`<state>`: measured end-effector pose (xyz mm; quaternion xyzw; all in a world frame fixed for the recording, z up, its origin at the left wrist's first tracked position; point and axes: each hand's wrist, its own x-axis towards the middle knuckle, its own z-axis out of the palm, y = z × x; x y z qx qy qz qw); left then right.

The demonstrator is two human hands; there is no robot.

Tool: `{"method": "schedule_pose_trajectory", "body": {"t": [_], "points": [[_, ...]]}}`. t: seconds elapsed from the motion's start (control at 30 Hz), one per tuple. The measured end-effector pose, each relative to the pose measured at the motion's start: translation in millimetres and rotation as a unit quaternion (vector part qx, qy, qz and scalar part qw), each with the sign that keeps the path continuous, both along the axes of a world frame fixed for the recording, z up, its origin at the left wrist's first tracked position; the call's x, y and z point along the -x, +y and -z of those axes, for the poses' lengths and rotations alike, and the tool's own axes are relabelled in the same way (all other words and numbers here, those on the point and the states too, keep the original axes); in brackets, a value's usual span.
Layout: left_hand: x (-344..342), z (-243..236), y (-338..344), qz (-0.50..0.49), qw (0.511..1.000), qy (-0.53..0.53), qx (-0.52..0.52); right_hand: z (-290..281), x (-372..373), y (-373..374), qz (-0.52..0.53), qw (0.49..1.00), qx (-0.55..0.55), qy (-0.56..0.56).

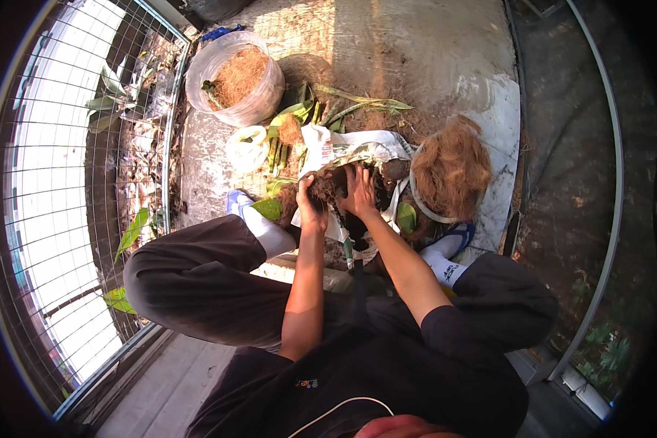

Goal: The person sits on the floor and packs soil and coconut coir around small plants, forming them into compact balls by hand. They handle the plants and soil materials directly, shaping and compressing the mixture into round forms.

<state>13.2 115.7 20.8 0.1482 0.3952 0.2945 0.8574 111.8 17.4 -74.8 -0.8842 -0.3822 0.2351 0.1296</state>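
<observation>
My left hand [312, 208] is curled around the side of a dark clump of soil and roots [324, 188]. Against the other side of it lies my right hand [359, 191], its fingers stretched out and apart over the dark soil. A white sack [317, 146] with red print lies open under and behind the clump, with more dark soil at its mouth. A narrow green object like a tool handle [348, 252] points toward me just below my hands. Whatever is under my palms is hidden.
A clear plastic tub [266, 95] of brown fibre stands far left. At the right is a bowl [445, 217] heaped with coconut-like fibre [452, 171]. Long green leaves [369, 102] and a white plastic bag [247, 150] lie nearby. Wire mesh [51, 219] borders the left.
</observation>
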Motion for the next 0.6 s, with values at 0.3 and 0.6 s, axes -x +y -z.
{"method": "schedule_pose_trajectory", "body": {"t": [0.3, 0.6], "points": [[1, -4, 0, 0.004, 1.0, 0.016, -0.007, 5, -71, 17, -0.098, 0.986, 0.081, 0.105], [1, 2, -6, 0.005, 1.0, 0.027, 0.002, 4, 27, -50, -0.014, 0.998, -0.015, 0.064]]}}
